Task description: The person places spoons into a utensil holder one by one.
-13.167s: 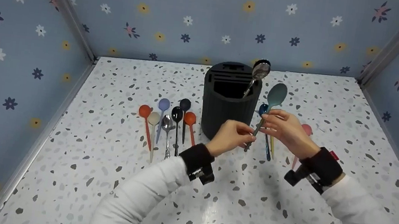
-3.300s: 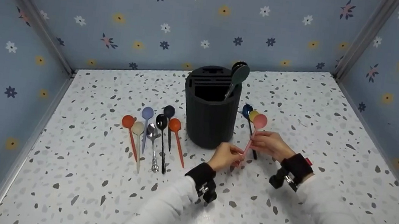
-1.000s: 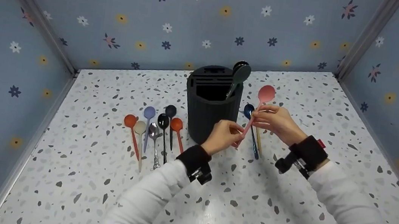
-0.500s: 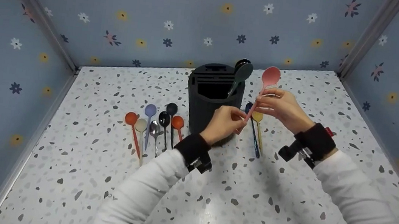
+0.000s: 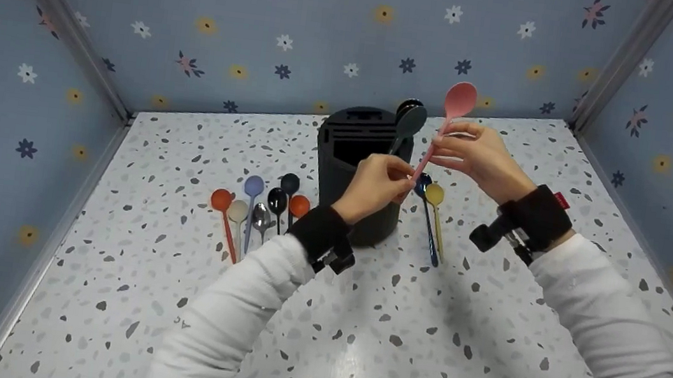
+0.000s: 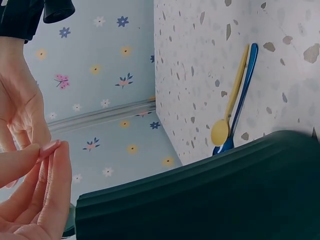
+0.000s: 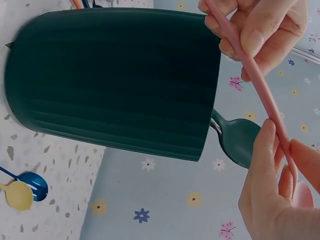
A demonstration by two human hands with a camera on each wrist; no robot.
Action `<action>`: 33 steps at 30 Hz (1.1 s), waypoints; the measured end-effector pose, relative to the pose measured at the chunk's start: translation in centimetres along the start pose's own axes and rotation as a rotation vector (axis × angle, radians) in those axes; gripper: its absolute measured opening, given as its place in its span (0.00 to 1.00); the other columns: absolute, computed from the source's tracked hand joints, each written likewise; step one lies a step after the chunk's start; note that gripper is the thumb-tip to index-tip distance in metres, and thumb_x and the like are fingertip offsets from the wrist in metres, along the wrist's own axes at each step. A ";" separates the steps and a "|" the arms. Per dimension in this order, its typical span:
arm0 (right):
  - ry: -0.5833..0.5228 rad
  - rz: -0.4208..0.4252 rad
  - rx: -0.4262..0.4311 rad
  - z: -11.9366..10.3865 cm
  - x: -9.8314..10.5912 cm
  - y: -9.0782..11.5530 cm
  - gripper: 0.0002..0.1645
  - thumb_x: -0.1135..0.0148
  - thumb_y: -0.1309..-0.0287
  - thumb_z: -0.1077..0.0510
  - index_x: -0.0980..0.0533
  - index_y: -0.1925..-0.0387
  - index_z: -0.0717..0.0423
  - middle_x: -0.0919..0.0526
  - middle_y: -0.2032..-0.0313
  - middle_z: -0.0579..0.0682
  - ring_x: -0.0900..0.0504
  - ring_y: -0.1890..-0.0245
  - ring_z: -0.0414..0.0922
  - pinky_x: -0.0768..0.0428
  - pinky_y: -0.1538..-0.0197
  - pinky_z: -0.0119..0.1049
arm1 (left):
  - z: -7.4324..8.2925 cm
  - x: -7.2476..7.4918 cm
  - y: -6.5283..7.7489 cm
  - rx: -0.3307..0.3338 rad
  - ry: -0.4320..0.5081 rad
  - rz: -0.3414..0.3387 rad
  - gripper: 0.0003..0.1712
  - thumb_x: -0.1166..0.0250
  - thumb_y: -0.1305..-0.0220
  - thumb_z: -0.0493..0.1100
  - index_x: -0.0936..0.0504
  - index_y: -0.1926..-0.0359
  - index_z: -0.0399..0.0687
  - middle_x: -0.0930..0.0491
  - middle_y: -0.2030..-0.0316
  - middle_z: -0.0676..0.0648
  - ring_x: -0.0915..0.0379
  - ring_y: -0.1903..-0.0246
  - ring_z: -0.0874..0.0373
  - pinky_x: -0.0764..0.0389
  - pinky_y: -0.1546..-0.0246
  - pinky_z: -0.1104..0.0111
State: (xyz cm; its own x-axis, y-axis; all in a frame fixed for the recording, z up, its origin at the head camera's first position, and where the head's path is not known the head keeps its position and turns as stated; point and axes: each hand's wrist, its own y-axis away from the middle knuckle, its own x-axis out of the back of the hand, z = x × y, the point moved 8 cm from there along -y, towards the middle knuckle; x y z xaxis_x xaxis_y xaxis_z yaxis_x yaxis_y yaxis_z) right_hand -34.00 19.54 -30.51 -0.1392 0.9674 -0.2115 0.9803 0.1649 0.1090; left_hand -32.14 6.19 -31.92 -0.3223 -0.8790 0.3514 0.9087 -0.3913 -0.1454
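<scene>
A pink spoon (image 5: pixel 460 99) is held tilted, bowl up, in front of the dark utensil holder (image 5: pixel 356 198). My left hand (image 5: pixel 375 184) pinches the lower end of its handle between thumb and fingers. Higher up, just below the bowl, my right hand (image 5: pixel 481 158) pinches the same handle. In the right wrist view both hands are on the pink handle (image 7: pixel 260 82), close beside the holder's open end. A dark green spoon (image 5: pixel 411 121) stands in the holder, and a metal spoon shows behind it.
To the holder's right lie a yellow spoon (image 5: pixel 435 195) and a blue spoon (image 5: pixel 428 226) on the speckled table (image 5: pixel 394 350). Several spoons, among them an orange-red spoon (image 5: pixel 221 200) and a lilac spoon (image 5: pixel 254 186), lie on the left. A flowered wall (image 5: pixel 356 31) rises behind.
Over the last second both hands have raised the pink spoon from low beside the holder to about its rim. Earlier the green spoon was in the hands; it now stands in the holder.
</scene>
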 end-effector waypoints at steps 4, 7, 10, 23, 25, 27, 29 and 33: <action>-0.033 0.013 0.005 -0.8 -0.3 -0.3 0.15 0.41 0.50 0.69 0.33 0.60 0.65 0.27 0.66 0.55 0.20 0.67 0.47 0.20 0.56 0.36 | 0.5 0.7 -0.4 -0.011 -0.028 0.016 0.09 0.42 0.45 0.30 0.21 0.62 0.32 0.20 0.71 0.40 0.26 0.78 0.61 0.20 0.75 0.74; -0.051 0.022 0.014 -1.4 -0.6 -0.4 0.16 0.41 0.50 0.69 0.34 0.59 0.65 0.28 0.65 0.56 0.21 0.66 0.47 0.20 0.56 0.36 | 0.9 1.1 -0.7 -0.016 -0.031 0.028 0.08 0.41 0.45 0.30 0.21 0.63 0.32 0.20 0.72 0.40 0.27 0.79 0.62 0.20 0.76 0.74; -0.054 0.030 0.025 -1.9 -0.7 -0.5 0.17 0.41 0.49 0.68 0.34 0.58 0.64 0.29 0.63 0.56 0.22 0.66 0.47 0.20 0.56 0.37 | 1.2 1.5 -1.0 -0.028 -0.032 0.037 0.08 0.41 0.45 0.30 0.21 0.63 0.32 0.20 0.72 0.40 0.28 0.80 0.63 0.21 0.77 0.75; -0.057 0.049 0.114 -3.8 -1.7 -1.3 0.22 0.39 0.51 0.67 0.36 0.54 0.66 0.28 0.62 0.58 0.23 0.65 0.49 0.22 0.52 0.40 | 2.4 3.2 -2.3 -0.074 -0.136 0.132 0.06 0.40 0.45 0.32 0.19 0.65 0.35 0.23 0.79 0.46 0.31 0.82 0.63 0.27 0.81 0.78; -0.061 0.046 0.124 -3.9 -1.8 -1.3 0.21 0.39 0.51 0.68 0.35 0.55 0.65 0.28 0.62 0.58 0.24 0.65 0.49 0.23 0.52 0.40 | 2.3 3.3 -2.5 -0.069 -0.153 0.140 0.07 0.40 0.45 0.32 0.19 0.65 0.36 0.23 0.78 0.46 0.30 0.82 0.63 0.27 0.81 0.78; -0.069 0.043 0.136 -3.9 -1.8 -1.4 0.19 0.40 0.51 0.68 0.34 0.56 0.65 0.28 0.63 0.58 0.23 0.65 0.49 0.23 0.51 0.40 | 2.1 3.4 -2.6 -0.065 -0.174 0.149 0.07 0.40 0.45 0.33 0.20 0.64 0.36 0.22 0.77 0.44 0.29 0.81 0.62 0.27 0.81 0.78; -0.078 0.038 0.152 -4.0 -1.9 -1.4 0.18 0.40 0.50 0.68 0.34 0.57 0.65 0.27 0.64 0.57 0.23 0.66 0.49 0.24 0.50 0.41 | 2.1 3.6 -2.8 -0.064 -0.193 0.161 0.08 0.40 0.45 0.33 0.20 0.63 0.37 0.20 0.74 0.43 0.27 0.79 0.61 0.26 0.80 0.77; -0.088 0.036 0.172 -4.0 -2.0 -1.5 0.18 0.42 0.49 0.69 0.34 0.56 0.65 0.28 0.64 0.58 0.23 0.66 0.49 0.25 0.49 0.42 | 2.1 3.7 -3.1 -0.070 -0.222 0.174 0.08 0.40 0.45 0.34 0.20 0.63 0.37 0.19 0.70 0.43 0.25 0.74 0.58 0.26 0.77 0.77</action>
State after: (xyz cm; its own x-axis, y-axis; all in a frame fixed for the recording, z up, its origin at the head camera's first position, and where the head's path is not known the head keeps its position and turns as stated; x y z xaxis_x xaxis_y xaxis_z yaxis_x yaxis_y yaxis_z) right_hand -35.72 18.15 -26.36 -0.0978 0.9504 -0.2952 0.9950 0.0875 -0.0479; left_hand -35.63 4.71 -28.25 -0.0898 -0.8564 0.5085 0.9224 -0.2640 -0.2818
